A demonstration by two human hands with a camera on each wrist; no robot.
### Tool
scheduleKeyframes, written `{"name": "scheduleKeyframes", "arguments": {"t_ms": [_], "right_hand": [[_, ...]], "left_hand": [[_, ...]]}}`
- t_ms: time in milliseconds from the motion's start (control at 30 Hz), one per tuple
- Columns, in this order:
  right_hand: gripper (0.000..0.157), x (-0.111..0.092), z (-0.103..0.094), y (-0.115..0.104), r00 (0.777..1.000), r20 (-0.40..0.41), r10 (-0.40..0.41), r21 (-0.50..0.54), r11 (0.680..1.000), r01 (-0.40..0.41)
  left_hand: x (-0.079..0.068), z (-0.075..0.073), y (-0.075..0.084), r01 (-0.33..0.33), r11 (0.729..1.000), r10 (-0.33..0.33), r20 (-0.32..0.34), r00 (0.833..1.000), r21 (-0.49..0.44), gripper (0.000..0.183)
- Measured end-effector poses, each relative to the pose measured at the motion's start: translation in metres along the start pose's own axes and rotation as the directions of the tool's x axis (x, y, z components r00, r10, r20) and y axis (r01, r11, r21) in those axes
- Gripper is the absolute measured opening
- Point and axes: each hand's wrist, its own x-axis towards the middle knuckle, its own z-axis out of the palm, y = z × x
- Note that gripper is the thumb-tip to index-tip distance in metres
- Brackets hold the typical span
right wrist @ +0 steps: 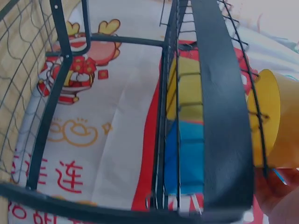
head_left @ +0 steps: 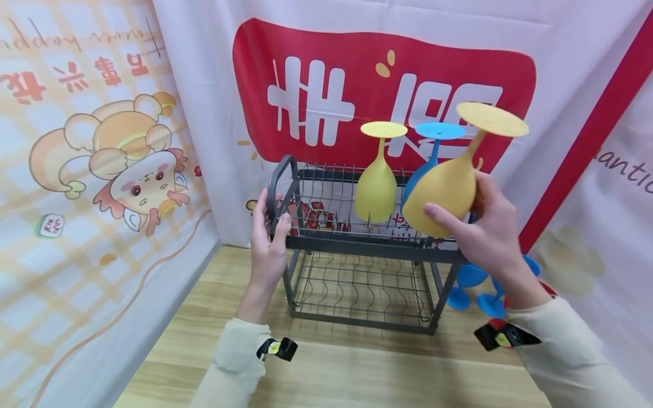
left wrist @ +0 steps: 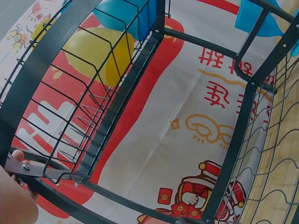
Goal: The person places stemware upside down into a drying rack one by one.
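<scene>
Sleeves: cream cuffs [head_left: 237, 351] on both forearms, nearest to me, each wrist wearing a black strap [head_left: 278, 348].
Tabletop: pale wood-grain table [head_left: 357, 371], running from the near side back under the rack.
Left hand: the person's left hand [head_left: 267, 249] grips the dark upright handle [head_left: 272, 190] at the left end of the rack, thumb on the near side.
Right hand: the right hand [head_left: 492, 226] holds a goblet by its bowl at the rack's right end, thumb across the near face, the other fingers mostly hidden behind.
Goblet in hand: an orange-yellow goblet [head_left: 441, 198], upside down, foot up and leaning right; I cannot tell whether its rim touches the wires.
Rack: a dark two-level dish rack [head_left: 357, 246], wire basket on top, wavy-wired lower shelf [head_left: 357, 323] underneath.
Yellow goblet: a paler yellow goblet [head_left: 376, 195] upside down in the top basket, right of its middle.
Blue goblet: a blue goblet [head_left: 437, 131], also foot up, just right of the yellow one and partly hidden by the held goblet.
Right of the rack: blue goblets [head_left: 459, 298] stand upright on the table, partly behind the right forearm.
Far wall: white cloth with a red panel [head_left: 367, 68] bearing large white characters.
</scene>
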Motion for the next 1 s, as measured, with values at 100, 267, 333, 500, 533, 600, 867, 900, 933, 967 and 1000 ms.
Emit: {"name": "scheduleKeyframes", "arguments": {"t_ms": [100,267,333,500,533,600,867,900,933,967,1000], "right_hand": [[0.074,0.008,0.011,-0.004,0.999,0.045,0.002,0.003,1.000,-0.002],[0.075,0.016,0.023,-0.015,0.996,0.083,-0.011,-0.004,1.000,0.012],[0.075,0.017,0.027,-0.021,0.995,0.094,-0.022,0.000,1.000,0.022],[0.075,0.020,0.042,-0.034,0.989,0.136,-0.065,0.032,0.998,0.061],[0.075,0.021,0.046,-0.037,0.987,0.146,-0.070,0.043,0.997,0.065],[0.075,0.023,0.055,-0.043,0.984,0.163,-0.075,0.062,0.996,0.066],[0.079,0.033,0.095,-0.074,0.976,0.202,-0.074,0.102,0.993,0.054],[0.079,0.034,0.100,-0.077,0.977,0.200,-0.076,0.101,0.993,0.056],[0.079,0.035,0.104,-0.080,0.977,0.199,-0.074,0.101,0.993,0.054],[0.079,0.036,0.108,-0.082,0.977,0.200,-0.072,0.106,0.993,0.052],[0.079,0.037,0.113,-0.084,0.977,0.204,-0.068,0.107,0.993,0.047]], "left_hand": [[0.000,0.001,0.001,0.006,1.000,-0.006,0.002,1.000,0.004,0.065],[0.000,0.002,0.002,0.008,1.000,-0.008,-0.001,1.000,0.009,0.064],[0.000,0.002,0.002,0.010,1.000,-0.010,-0.002,1.000,0.009,0.065],[0.000,0.001,0.002,0.026,1.000,-0.026,0.000,1.000,-0.001,0.065],[0.001,0.000,0.002,0.029,1.000,-0.029,0.000,1.000,-0.001,0.065],[0.001,0.000,0.002,0.030,1.000,-0.030,0.003,1.000,0.000,0.065],[0.001,0.001,0.003,0.041,0.999,-0.041,0.010,0.999,-0.001,0.064],[0.001,0.001,0.003,0.045,0.999,-0.045,0.011,0.999,-0.003,0.064],[0.000,0.001,0.003,0.049,0.999,-0.049,0.011,0.999,-0.005,0.063],[0.000,0.001,0.003,0.053,0.999,-0.052,0.011,0.999,-0.009,0.063],[0.000,0.000,0.003,0.057,0.998,-0.056,0.010,0.998,-0.012,0.063]]}}
